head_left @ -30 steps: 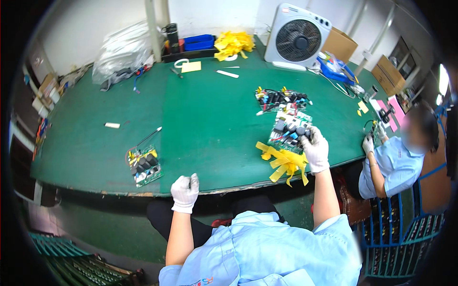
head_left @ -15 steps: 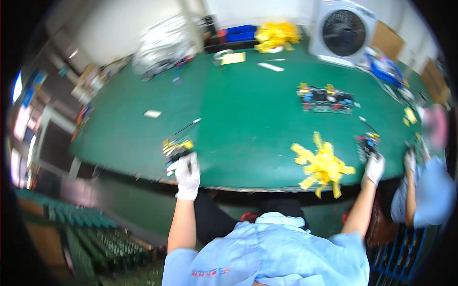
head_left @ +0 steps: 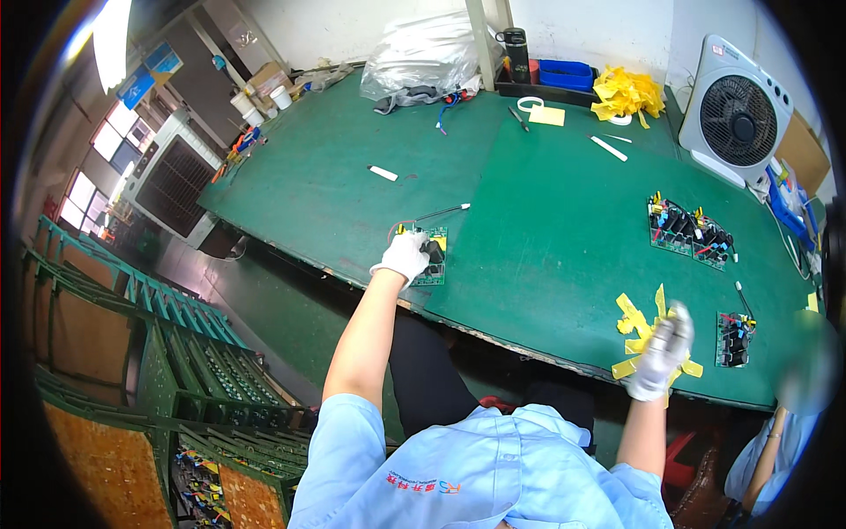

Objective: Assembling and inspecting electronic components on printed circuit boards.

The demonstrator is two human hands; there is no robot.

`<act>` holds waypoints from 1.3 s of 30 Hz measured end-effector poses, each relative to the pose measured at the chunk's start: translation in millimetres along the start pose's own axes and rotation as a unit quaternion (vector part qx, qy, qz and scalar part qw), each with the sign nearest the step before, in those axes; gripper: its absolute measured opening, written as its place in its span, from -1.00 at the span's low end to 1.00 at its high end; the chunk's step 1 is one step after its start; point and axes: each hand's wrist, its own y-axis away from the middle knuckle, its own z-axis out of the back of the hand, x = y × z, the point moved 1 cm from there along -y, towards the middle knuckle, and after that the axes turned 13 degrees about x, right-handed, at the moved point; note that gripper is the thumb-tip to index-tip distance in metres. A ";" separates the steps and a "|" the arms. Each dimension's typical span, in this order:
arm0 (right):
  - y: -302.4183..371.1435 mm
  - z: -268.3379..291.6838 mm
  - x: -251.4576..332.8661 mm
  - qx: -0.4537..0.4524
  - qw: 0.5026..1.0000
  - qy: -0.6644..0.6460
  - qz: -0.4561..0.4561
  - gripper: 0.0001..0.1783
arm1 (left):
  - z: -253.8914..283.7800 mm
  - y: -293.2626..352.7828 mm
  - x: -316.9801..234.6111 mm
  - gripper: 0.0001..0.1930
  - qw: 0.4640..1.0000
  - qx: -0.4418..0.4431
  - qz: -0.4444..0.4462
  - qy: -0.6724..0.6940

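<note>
From where I stand, the left hand [head_left: 403,257], white-gloved, is bent over a circuit board [head_left: 434,266] near the green table's [head_left: 546,264] front edge; the board lies under its fingers and just to their right, but I cannot tell how tightly they close on it. The right hand [head_left: 663,353], well apart, has its fingers out fairly straight above yellow strips [head_left: 630,322]; I see nothing gripped, and cannot tell whether it touches them. Just right of that hand sits a small board [head_left: 733,342], and beyond it a board pair [head_left: 690,233]. Farther off behind both hands, along the wall, are a plastic-wrapped pile [head_left: 423,55], a blue bin [head_left: 566,76], a yellow heap [head_left: 627,95] and a grey fan [head_left: 738,119]. Left of the left hand, past the table, a grilled cooler [head_left: 174,181] stands on the floor [head_left: 264,309], with green racks [head_left: 207,353] nearer me.
</note>
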 end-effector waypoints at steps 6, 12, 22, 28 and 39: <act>19.1 -110.9 -19.7 0.223 0.960 0.170 0.020 -0.65 | 27.3 40.2 -35.8 -0.75 0.991 -0.071 -0.110 -0.004; 5.6 -117.3 12.6 0.275 0.921 0.246 -0.122 -0.47 | 27.3 83.7 -119.8 -0.75 0.961 -0.020 -0.274 0.027; 31.8 -87.3 25.3 0.317 0.892 0.321 -0.033 -0.76 | -18.0 63.3 -184.7 -0.85 0.949 0.067 -0.307 0.010; 53.7 -105.1 24.9 0.369 0.857 0.360 -0.006 -0.71 | -41.4 21.8 -202.4 -0.84 0.943 -0.129 -0.293 0.088; 50.9 -111.1 27.4 0.360 0.855 0.371 -0.042 -0.78 | -62.5 14.8 -197.7 -0.82 0.951 -0.111 -0.281 0.070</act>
